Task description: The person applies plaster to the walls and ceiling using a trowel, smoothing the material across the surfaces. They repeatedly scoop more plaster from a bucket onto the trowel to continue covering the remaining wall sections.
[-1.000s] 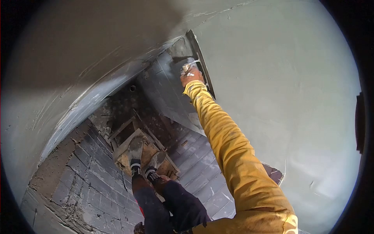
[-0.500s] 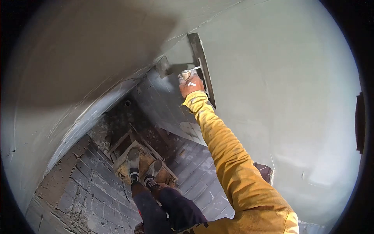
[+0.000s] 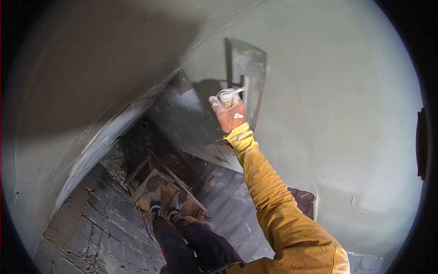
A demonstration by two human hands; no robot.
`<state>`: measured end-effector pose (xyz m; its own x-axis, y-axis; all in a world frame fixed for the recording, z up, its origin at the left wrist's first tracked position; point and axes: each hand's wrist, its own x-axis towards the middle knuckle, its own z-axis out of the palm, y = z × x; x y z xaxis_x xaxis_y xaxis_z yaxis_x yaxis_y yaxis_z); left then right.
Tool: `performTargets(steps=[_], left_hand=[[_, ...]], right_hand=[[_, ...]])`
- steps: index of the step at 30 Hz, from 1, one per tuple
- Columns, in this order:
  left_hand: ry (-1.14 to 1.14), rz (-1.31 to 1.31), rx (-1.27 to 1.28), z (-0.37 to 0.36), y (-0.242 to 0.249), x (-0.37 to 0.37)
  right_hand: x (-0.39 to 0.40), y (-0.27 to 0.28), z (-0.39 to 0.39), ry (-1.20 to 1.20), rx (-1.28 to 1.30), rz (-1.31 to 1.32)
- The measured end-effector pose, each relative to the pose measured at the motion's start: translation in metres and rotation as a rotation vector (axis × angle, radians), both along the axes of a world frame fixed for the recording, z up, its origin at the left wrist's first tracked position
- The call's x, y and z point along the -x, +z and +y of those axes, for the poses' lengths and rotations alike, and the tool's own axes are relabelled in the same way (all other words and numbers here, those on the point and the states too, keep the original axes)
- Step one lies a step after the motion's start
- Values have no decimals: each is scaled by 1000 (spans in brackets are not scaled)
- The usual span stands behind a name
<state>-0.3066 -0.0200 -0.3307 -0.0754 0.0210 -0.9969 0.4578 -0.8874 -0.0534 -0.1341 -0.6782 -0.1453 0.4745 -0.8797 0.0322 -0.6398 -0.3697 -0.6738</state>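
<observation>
My right hand [image 3: 232, 115], at the end of a yellow sleeve [image 3: 269, 182], is closed around the handle of a plastering trowel [image 3: 255, 68]. The wide metal blade lies beyond the fingers, close to the grey-green plastered wall [image 3: 319, 114], its face partly turned to view. Whether the whole blade touches the wall cannot be told. White plaster smears mark the knuckles and the handle. My left hand is not in view.
Below, my shod feet [image 3: 177, 201] stand on a small wooden platform [image 3: 194, 208]. Bare block wall [image 3: 102, 214] shows at lower left. A second plastered surface [image 3: 68, 68] fills the left side, and a dark-edged opening [image 3: 305, 201] is at lower right.
My right hand has moved slightly right and down. The trowel has turned from nearly edge-on, so more of its blade face shows, and it has shifted right.
</observation>
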Motion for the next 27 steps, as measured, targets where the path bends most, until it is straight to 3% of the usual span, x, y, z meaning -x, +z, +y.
performTargets(steps=[8, 11, 15, 19, 20, 23, 24, 27], left_hand=[[7, 11, -31, -1, 0, -4], [4, 12, -36, -4, -1, -7], [-1, 12, -43, -2, 0, -13], [13, 21, -47, -2, 1, -12], [17, 22, -50, -1, 1, -11], [36, 20, -65, 5, 6, -7], [44, 19, -71, 6, 7, -6], [61, 17, -84, 12, 11, -3]], right_hand=[[1, -24, -44, 105, -137, 164], [-3, -9, -47, 149, -116, 224], [14, -7, -41, 108, 48, 115], [37, -2, -1, -49, 27, -75], [46, -17, 2, 18, -45, -94], [53, -59, 12, 50, -284, 192], [46, -64, 15, 72, -187, 369], [39, -133, 3, 140, -164, 471]])
